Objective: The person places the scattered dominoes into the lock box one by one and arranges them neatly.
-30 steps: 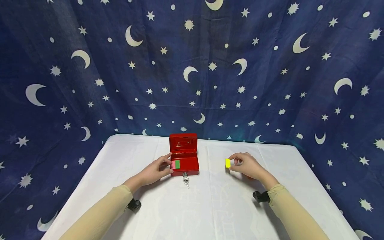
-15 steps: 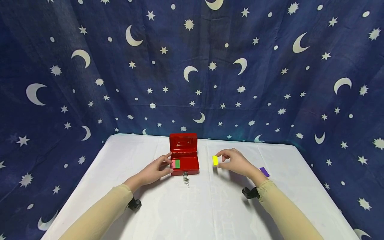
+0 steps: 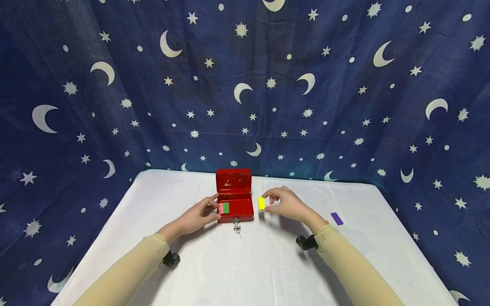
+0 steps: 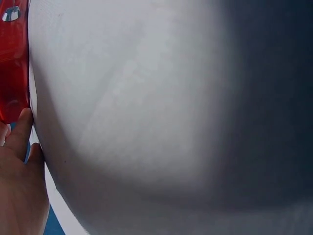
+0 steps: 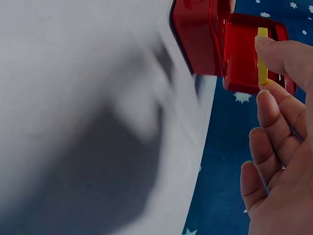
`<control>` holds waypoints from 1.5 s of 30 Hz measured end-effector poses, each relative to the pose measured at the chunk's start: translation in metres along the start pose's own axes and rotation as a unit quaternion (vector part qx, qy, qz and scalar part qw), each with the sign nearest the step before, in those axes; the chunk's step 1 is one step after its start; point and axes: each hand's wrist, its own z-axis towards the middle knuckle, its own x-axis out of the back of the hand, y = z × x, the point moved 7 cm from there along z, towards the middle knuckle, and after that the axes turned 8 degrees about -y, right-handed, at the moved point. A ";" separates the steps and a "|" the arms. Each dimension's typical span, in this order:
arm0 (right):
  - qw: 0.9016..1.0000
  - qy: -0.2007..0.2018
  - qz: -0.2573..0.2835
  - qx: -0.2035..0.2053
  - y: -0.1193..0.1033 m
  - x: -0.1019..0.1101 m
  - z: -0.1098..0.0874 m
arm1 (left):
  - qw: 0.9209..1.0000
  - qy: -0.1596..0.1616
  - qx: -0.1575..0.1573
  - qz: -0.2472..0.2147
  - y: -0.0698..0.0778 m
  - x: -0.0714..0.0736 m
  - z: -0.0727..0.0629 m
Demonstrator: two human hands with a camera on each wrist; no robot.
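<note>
Between thumb and index finger, my right hand [image 3: 288,205] pinches a thin yellow block [image 3: 261,203], held upright just right of the red metal cash box [image 3: 243,205]. The right wrist view shows the yellow block [image 5: 262,56] edge-on, with the other fingers loosely bent below it. The box lid [image 3: 234,181] stands raised. Inside at the left lie a pink block [image 3: 220,208] and a green block [image 3: 226,208], side by side. My left hand [image 3: 193,216] rests against the box's left side, thumb near the front corner; its thumb tip meets the red wall in the left wrist view.
A purple block [image 3: 337,218] lies on the white tablecloth [image 3: 264,263] to the right. A sliver of something orange [image 3: 327,222] peeks out by my right wrist. Keys [image 3: 237,229] hang from the box's front lock. A starry blue curtain [image 3: 214,140] closes off the back.
My right hand has carried the yellow block leftward to the box's right side, uncovering the purple block. The left hand has stayed at the box.
</note>
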 end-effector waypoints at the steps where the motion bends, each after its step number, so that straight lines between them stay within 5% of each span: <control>1: 1.000 -0.001 0.001 0.002 -0.002 -0.001 0.001 | 1.000 0.000 0.001 0.001 0.000 0.000 0.000; 45: 0.999 -0.006 -0.053 -0.007 -0.048 -0.036 0.047 | 1.000 0.002 0.011 0.001 -0.003 0.001 0.001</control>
